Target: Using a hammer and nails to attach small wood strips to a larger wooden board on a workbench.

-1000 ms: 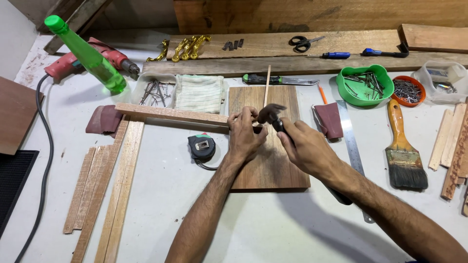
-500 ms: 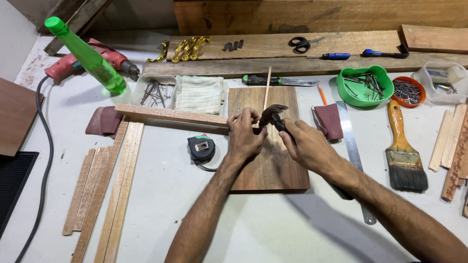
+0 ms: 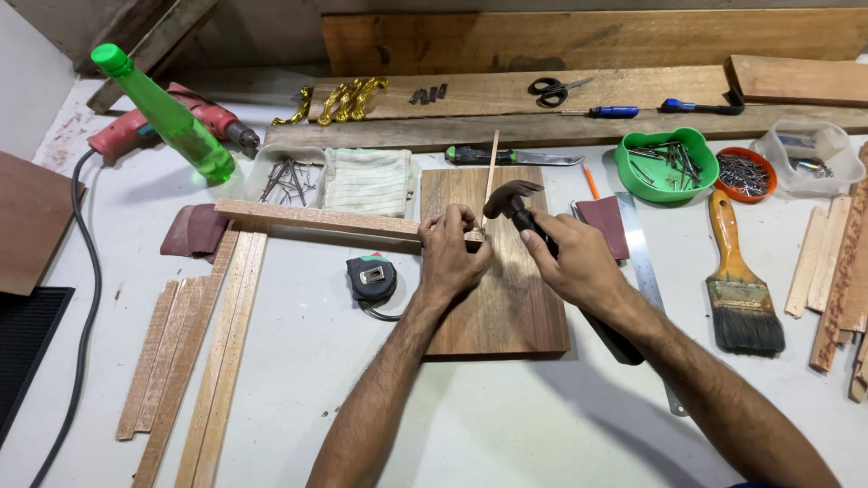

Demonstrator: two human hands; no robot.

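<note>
My left hand [image 3: 454,256] pinches the right end of a long wooden strip [image 3: 316,219] where it lies on a brown wooden board [image 3: 506,298]. A thin wooden stick [image 3: 490,172] rises from that spot toward the back. My right hand [image 3: 579,262] grips the black handle of a small hammer, whose dark head [image 3: 514,196] hovers just above and right of my left fingers. Whether a nail is between my fingers is hidden.
A tape measure [image 3: 372,278] lies left of the board. Wood strips [image 3: 194,343] lie at the left, a paintbrush [image 3: 737,289] and a steel ruler [image 3: 642,271] at the right. Behind are a green bowl [image 3: 666,165] of nails, a folded cloth [image 3: 367,179], a green bottle [image 3: 167,117] and a red drill [image 3: 149,126].
The hammer head has shifted very slightly near my left fingers. Both hands stay at the same spot on the board.
</note>
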